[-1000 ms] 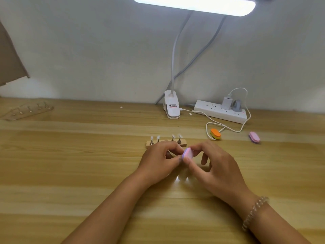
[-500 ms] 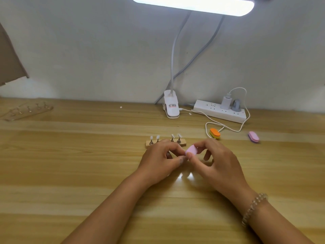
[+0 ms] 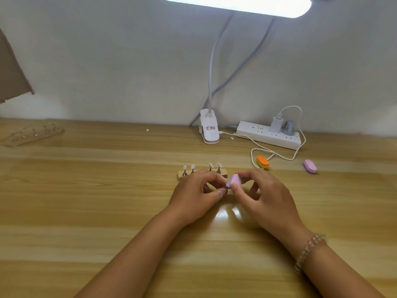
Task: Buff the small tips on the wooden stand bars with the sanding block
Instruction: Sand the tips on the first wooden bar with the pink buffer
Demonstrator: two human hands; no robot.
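A small wooden stand bar (image 3: 224, 174) lies on the table just beyond my hands, with several small white tips (image 3: 192, 166) standing on metal pegs. My right hand (image 3: 265, 196) pinches a pink sanding block (image 3: 234, 180) between thumb and forefinger, tilted on edge. My left hand (image 3: 196, 195) pinches a small dark peg, mostly hidden, and its end touches the block's lower edge. Both hands hover in front of the bar.
An orange sanding block (image 3: 263, 162) and a second pink one (image 3: 310, 166) lie to the right. A clip lamp base (image 3: 209, 130), a white power strip (image 3: 268, 135) and a white cable (image 3: 279, 154) sit at the back. Another stand bar (image 3: 32, 135) lies far left.
The pink block has tilted and shifted slightly right and up in my right hand. My left hand stays almost still, holding the small piece against it.
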